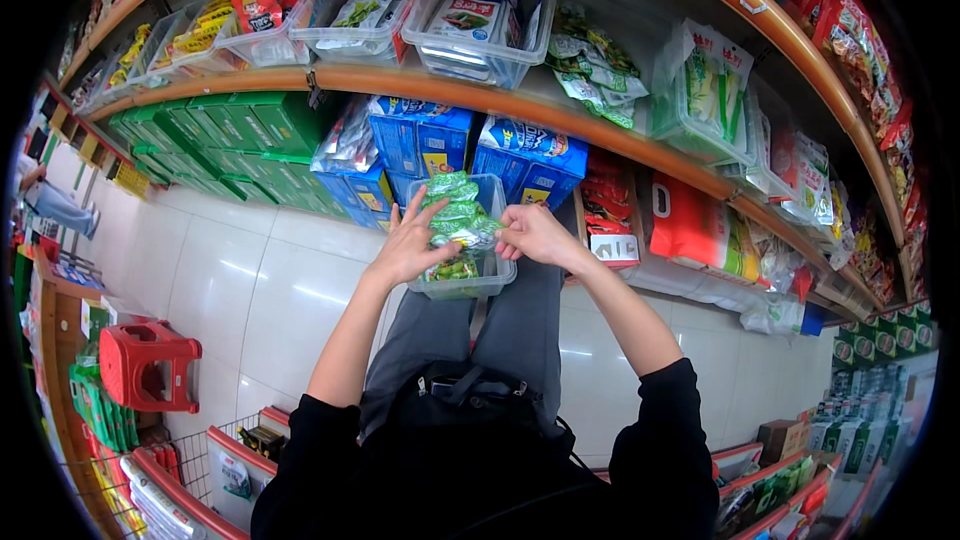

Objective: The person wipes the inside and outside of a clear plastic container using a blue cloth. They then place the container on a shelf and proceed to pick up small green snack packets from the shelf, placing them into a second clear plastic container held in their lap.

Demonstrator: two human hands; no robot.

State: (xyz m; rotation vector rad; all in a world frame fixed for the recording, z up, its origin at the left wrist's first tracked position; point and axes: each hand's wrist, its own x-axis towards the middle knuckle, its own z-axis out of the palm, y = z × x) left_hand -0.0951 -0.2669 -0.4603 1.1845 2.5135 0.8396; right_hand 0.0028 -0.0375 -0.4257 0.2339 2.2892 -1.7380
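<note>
A clear plastic bin (491, 279) rests at my knees, holding green-and-white snack packets (454, 214). My left hand (414, 238) lies over the bin's left side with its fingers spread on the packets. At the right side, my right hand (534, 234) pinches the edge of a green packet between thumb and fingers. More green packets (596, 71) lie loose on the shelf above, between a clear bin of dark blue and white packets (480, 37) and another of pale green packets (701, 112).
The shelf's orange-brown edge (450, 90) curves across above my hands. Blue cartons (424, 139) and green boxes (247, 124) stand beneath it. A red plastic stool (146, 367) is at the left. Wire racks (199, 457) stand behind me. Another person (64, 206) is at the far left.
</note>
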